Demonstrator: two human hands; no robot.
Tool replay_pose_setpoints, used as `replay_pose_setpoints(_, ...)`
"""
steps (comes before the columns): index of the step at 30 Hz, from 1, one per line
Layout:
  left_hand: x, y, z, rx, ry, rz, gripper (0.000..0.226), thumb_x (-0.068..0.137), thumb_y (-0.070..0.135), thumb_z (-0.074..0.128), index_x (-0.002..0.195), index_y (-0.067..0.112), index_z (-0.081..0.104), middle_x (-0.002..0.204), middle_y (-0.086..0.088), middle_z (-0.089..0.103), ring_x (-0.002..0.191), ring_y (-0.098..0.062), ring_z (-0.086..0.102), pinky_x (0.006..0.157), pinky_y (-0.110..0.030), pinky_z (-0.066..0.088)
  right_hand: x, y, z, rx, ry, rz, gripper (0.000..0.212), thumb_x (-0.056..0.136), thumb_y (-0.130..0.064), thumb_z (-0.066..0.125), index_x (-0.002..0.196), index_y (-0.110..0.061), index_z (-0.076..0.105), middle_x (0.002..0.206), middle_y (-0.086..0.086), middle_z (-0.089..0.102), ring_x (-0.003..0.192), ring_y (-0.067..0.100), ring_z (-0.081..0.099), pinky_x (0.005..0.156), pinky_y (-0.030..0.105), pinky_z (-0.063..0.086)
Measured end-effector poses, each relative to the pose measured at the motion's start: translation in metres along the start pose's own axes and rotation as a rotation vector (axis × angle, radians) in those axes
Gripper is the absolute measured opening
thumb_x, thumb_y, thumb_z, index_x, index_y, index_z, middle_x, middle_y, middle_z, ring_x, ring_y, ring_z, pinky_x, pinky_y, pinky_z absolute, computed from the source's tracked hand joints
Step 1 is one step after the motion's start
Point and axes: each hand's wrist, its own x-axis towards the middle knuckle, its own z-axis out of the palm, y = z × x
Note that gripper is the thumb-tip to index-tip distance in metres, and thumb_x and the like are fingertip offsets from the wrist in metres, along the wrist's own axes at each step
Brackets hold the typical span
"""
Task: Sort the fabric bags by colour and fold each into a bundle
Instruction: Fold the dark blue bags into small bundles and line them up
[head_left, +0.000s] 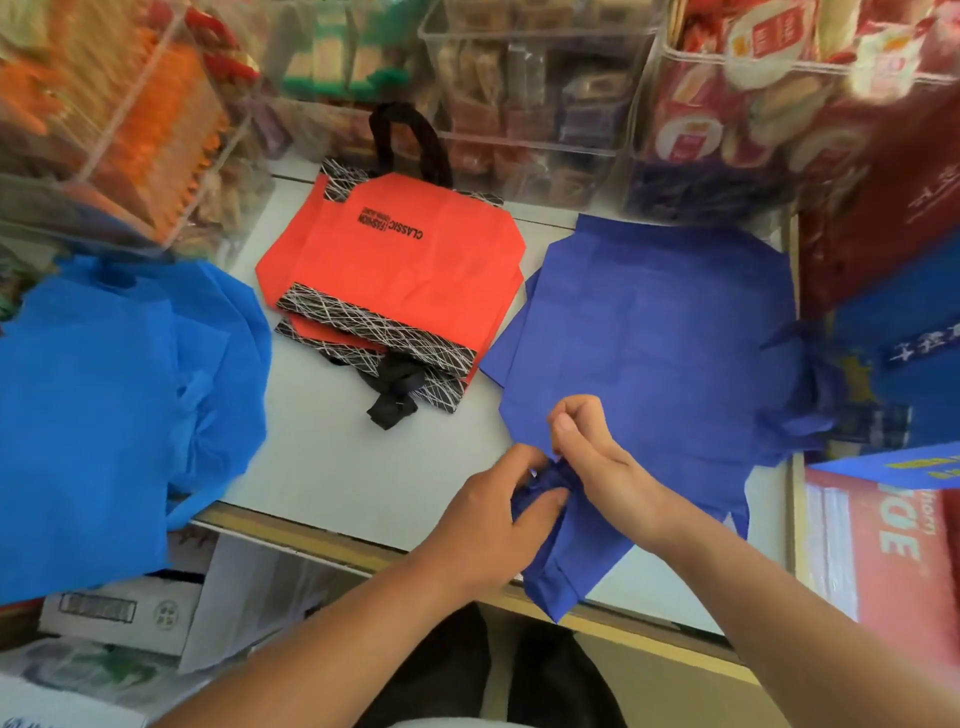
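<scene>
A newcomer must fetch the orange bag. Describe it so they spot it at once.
On the white counter in front of the clear bins, look between the light blue pile on the left and the dark blue bag on the right. The orange bag lies flat there. Only it has black line-patterned bands, black handles and the word CLASSIC.

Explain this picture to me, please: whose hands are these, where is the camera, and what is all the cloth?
No machine here: a person works bare-handed, and one camera worn on their head looks down. The left hand and right hand both pinch a bunched part of a dark blue bag spread flat on the white counter. Beside it lies a stack of red bags with black patterned trim; at the far left, a pile of light blue bags. Clear bins of packaged goods stand behind.
</scene>
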Motion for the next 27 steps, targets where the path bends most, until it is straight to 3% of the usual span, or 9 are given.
replay_pose_setpoints(3,0.02,-0.013,-0.016,-0.046,0.043,-0.032,0.009,0.101,0.036,0.06,0.107,0.041,0.056,0.103,0.018,0.068,0.102,-0.003,0.066,0.091,-0.036,0.056,0.025,0.007,0.005,0.064,0.105,0.049,0.023,0.101,-0.048,0.049,0.109,-0.027,0.044,0.093,-0.02,0.048,0.092,0.006,0.048,0.089,0.025,0.042)
replay_pose_setpoints(5,0.028,-0.021,-0.026,-0.037,0.11,-0.014,0.009,0.1,0.038,0.061,0.108,0.039,0.058,0.103,0.018,0.069,0.102,-0.004,0.066,0.09,-0.039,0.056,0.031,0.013,0.002,0.101,0.114,0.058,0.022,0.098,-0.046,0.06,0.116,-0.033,0.059,0.107,-0.021,0.061,0.102,0.005,0.059,0.093,0.024,0.045)
replay_pose_setpoints(7,0.029,-0.029,-0.036,-0.058,0.18,-0.006,0.016,0.097,0.041,0.063,0.111,0.037,0.06,0.105,0.017,0.071,0.102,-0.005,0.068,0.089,-0.043,0.057,0.031,0.02,0.003,0.108,0.065,0.081,0.017,0.101,-0.037,0.064,0.112,-0.026,0.07,0.111,-0.005,0.072,0.102,0.015,0.067,0.094,0.034,0.05)
replay_pose_setpoints(10,0.026,-0.035,-0.046,-0.136,0.221,-0.012,0.019,0.092,0.035,0.075,0.107,0.036,0.063,0.101,0.017,0.072,0.096,-0.007,0.07,0.085,-0.042,0.06,0.034,0.024,0.015,0.036,0.083,0.055,0.016,0.104,-0.027,0.06,0.106,-0.016,0.072,0.103,0.014,0.072,0.093,0.03,0.066,0.089,0.053,0.053)
replay_pose_setpoints(14,0.027,-0.033,-0.06,-0.138,0.308,0.015,0.035,0.078,0.035,0.088,0.094,0.03,0.057,0.084,0.015,0.066,0.073,-0.005,0.063,0.066,-0.025,0.057,0.039,0.014,0.026,0.066,0.129,0.031,0.015,0.105,-0.018,0.058,0.108,-0.016,0.073,0.103,0.012,0.073,0.102,0.039,0.066,0.094,0.056,0.053)
replay_pose_setpoints(18,0.029,-0.026,-0.072,-0.099,0.293,0.072,0.039,0.072,0.032,0.092,0.076,0.023,0.054,0.069,0.006,0.057,0.061,-0.007,0.049,0.058,-0.023,0.047,0.039,0.0,0.029,0.004,0.092,0.004,0.017,0.106,-0.015,0.056,0.106,-0.019,0.073,0.101,0.011,0.074,0.1,0.042,0.065,0.093,0.062,0.053)
replay_pose_setpoints(23,0.032,-0.009,-0.08,-0.105,0.206,0.061,0.042,0.068,0.037,0.095,0.072,0.023,0.055,0.065,-0.002,0.057,0.057,-0.01,0.047,0.054,-0.035,0.047,0.031,-0.01,0.029,-0.017,0.035,0.017,0.023,0.107,-0.01,0.051,0.107,-0.017,0.073,0.104,0.014,0.074,0.104,0.043,0.065,0.095,0.06,0.053)
replay_pose_setpoints(27,0.029,-0.005,-0.081,-0.107,0.116,0.013,0.048,0.074,0.033,0.092,0.066,0.012,0.05,0.058,0.004,0.045,0.054,-0.01,0.04,0.052,-0.028,0.039,0.026,-0.012,0.031,-0.151,0.006,0.066,0.025,0.107,-0.022,0.052,0.094,-0.019,0.072,0.095,0.015,0.07,0.082,0.026,0.061,0.081,0.049,0.052)
